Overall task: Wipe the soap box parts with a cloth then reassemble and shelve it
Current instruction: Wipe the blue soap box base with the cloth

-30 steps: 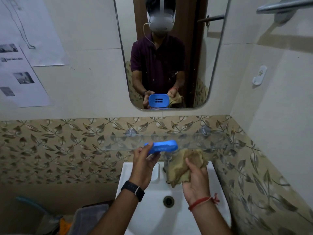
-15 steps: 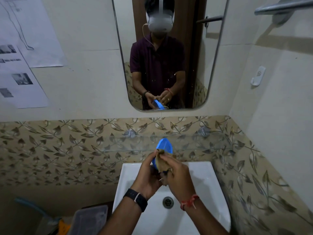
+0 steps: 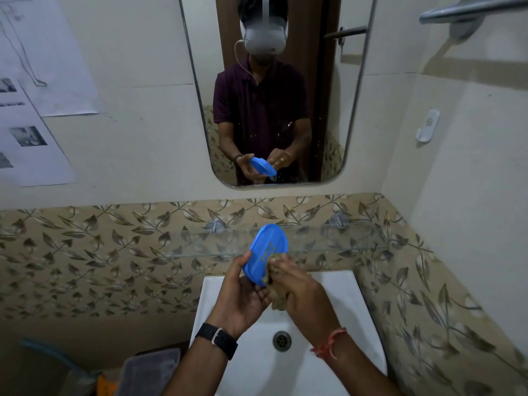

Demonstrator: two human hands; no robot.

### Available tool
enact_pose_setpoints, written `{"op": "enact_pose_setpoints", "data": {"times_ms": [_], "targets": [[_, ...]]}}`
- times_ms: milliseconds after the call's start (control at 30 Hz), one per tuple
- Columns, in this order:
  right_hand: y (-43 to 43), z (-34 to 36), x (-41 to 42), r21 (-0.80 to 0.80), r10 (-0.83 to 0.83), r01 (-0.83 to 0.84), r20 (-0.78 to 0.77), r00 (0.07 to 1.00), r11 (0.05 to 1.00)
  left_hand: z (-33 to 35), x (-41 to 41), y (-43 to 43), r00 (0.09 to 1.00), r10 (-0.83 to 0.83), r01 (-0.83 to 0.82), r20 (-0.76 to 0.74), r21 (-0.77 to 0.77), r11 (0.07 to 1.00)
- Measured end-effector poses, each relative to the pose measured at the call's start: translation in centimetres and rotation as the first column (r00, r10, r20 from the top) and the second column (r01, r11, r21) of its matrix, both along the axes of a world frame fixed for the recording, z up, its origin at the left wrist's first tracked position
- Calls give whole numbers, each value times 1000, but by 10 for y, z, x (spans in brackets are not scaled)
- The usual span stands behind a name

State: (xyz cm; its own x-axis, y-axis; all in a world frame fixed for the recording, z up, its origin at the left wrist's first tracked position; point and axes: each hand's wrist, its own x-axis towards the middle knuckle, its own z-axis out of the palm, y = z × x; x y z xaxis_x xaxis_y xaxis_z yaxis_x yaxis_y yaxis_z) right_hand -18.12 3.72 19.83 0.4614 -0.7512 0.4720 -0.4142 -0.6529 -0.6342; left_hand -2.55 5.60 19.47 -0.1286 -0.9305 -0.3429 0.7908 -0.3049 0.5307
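Observation:
A blue oval soap box part point(image 3: 267, 251) with small drain holes in its middle is tilted upright above the sink. My left hand point(image 3: 244, 292) grips its lower left edge. My right hand point(image 3: 297, 287) presses a crumpled tan cloth point(image 3: 278, 298) against the part's lower right face; most of the cloth is hidden under my fingers. A clear glass shelf point(image 3: 328, 238) runs along the wall just behind the part. The mirror point(image 3: 274, 90) reflects my hands and the part.
A white sink point(image 3: 343, 304) with a drain point(image 3: 282, 340) lies below my hands. A grey plastic tub point(image 3: 148, 372) sits on the floor at lower left. A towel bar point(image 3: 468, 10) sticks out at upper right, and papers point(image 3: 34, 115) hang on the left wall.
The blue part was held flat at the shelf with the cloth apart in my right hand. Both hands came together, and the part now faces me more broadly with the cloth rubbing it.

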Motion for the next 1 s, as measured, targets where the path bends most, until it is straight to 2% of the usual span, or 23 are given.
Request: {"op": "enact_pose_setpoints", "data": {"times_ms": [100, 167, 267, 367, 433, 467, 533, 600, 667, 767, 867, 933, 1000], "targets": [[-23, 12, -3, 76, -216, 212, 46, 975, 974, -2, -2, 2, 999, -15, 15, 42, -1, 1000], [-30, 25, 5, 84, -284, 277, 97, 954, 957, -1, -5, 2, 998, -46, 46, 46, -2, 999], [-14, 36, 19, 57, -219, 212, 153, 964, 976, 3, -10, 3, 999, -48, 48, -7, -1, 999], [18, 27, 26, -34, -7, 12, 128, 992, 999, 7, -9, 4, 989, -44, 40, -142, -32, 999], [27, 18, 20, -24, 119, -117, 145, 982, 993, 5, -6, 5, 985, -29, 24, -170, -33, 999], [23, 17, 16, -35, 114, -110, 147, 983, 993, 3, -5, 5, 989, -17, 14, -146, -22, 1000], [8, 18, 13, -42, -27, 36, 195, 980, 998, -1, -7, 7, 996, 7, -6, -88, 3, 1000], [-12, 28, 18, 72, -227, 215, 277, 934, 974, -3, -14, 8, 1000, 15, -15, -22, 10, 1000], [-21, 38, 27, 118, -311, 289, 339, 888, 950, -3, -20, 7, 1000, 4, -4, 10, -4, 1000], [-6, 35, 33, 50, -183, 177, 339, 923, 983, 4, -17, 5, 999, -15, 12, -49, -54, 998], [21, 9, 26, -28, -30, 38, 258, 966, 999, 5, -5, 3, 986, 17, -27, -163, -65, 998], [22, 2, 23, -76, -24, 44, 248, 969, 996, 4, -2, 2, 987, 27, -38, -159, -63, 997], [9, 12, 25, -33, -128, 146, 321, 939, 989, 2, -5, 3, 989, 9, -22, -149, -81, 996]]}}
